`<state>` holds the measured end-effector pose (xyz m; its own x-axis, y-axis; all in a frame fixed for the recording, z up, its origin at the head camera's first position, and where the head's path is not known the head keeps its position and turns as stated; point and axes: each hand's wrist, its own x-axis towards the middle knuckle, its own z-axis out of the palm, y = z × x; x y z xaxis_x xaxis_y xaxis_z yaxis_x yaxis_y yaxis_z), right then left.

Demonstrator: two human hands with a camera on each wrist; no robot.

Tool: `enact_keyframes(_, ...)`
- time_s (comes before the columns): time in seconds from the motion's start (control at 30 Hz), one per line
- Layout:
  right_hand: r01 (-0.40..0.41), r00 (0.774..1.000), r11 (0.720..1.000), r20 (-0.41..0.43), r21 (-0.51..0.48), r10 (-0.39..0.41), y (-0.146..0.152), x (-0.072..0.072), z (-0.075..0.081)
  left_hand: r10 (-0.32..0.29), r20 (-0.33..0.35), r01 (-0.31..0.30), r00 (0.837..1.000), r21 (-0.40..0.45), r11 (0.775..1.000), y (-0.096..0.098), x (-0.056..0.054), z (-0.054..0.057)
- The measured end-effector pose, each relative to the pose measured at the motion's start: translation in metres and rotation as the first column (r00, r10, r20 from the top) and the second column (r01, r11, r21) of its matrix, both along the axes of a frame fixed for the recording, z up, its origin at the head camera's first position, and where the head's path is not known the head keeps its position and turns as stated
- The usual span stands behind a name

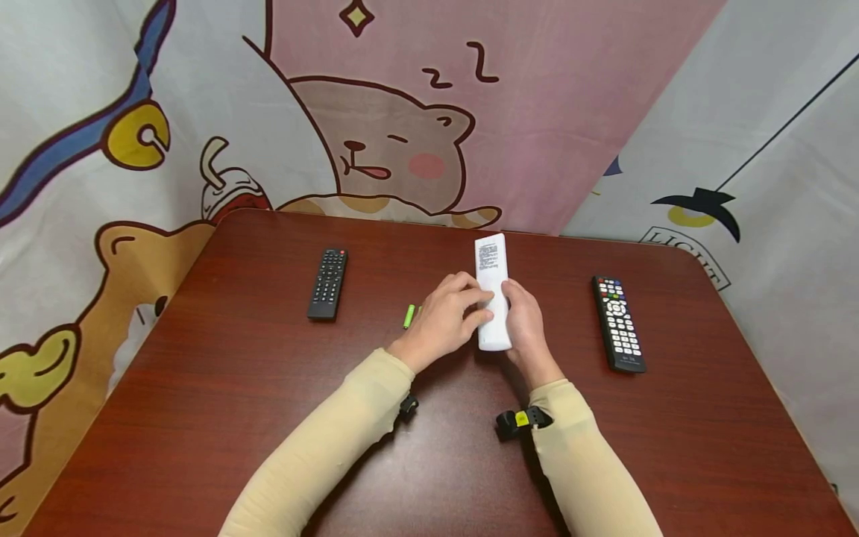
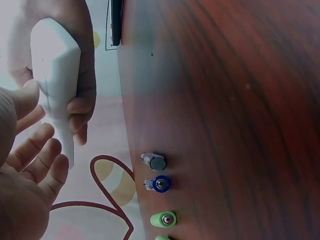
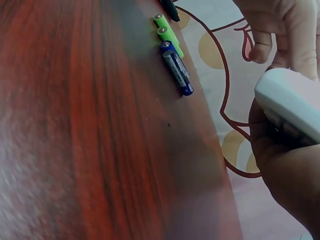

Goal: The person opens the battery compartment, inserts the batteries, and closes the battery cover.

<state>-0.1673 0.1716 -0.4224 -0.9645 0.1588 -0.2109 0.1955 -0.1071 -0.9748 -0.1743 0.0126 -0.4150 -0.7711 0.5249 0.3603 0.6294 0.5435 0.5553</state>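
A white remote control (image 1: 493, 321) is held above the table with its back, bearing printed text, facing up. My right hand (image 1: 526, 321) grips it from the right side, fingers wrapped beneath it in the right wrist view. From the left, my left hand (image 1: 446, 317) reaches over, its thumb and fingertips touching the back without closing round it. On the table lie green batteries (image 3: 170, 39) and blue batteries (image 3: 176, 72), side by side in a row. In the head view the left hand covers most of them; one green battery (image 1: 408, 316) shows.
A small black remote control (image 1: 327, 285) lies to the left on the brown table (image 1: 268, 418). A longer black remote control (image 1: 618, 324) with white buttons lies to the right. Behind the table hangs a cartoon-printed cloth (image 1: 537, 97).
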Motion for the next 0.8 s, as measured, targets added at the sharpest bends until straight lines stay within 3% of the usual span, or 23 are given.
enact_keyframes(0.23,-0.023,1.0,0.999,-0.002,0.046,0.023,0.004,-0.001,0.001,-0.006,0.003,0.006,1.0,-0.031,1.0,-0.004,-0.002,0.002)
enact_keyframes(0.6,-0.025,0.999,0.999,-0.021,-0.023,0.024,0.009,0.0,0.0,0.034,-0.036,-0.036,0.999,-0.048,0.998,-0.017,-0.01,0.003)
enact_keyframes(0.8,-0.006,1.0,0.999,-0.026,0.033,0.007,0.012,-0.001,0.0,0.055,-0.062,-0.058,0.997,-0.052,0.997,-0.028,-0.014,0.001)
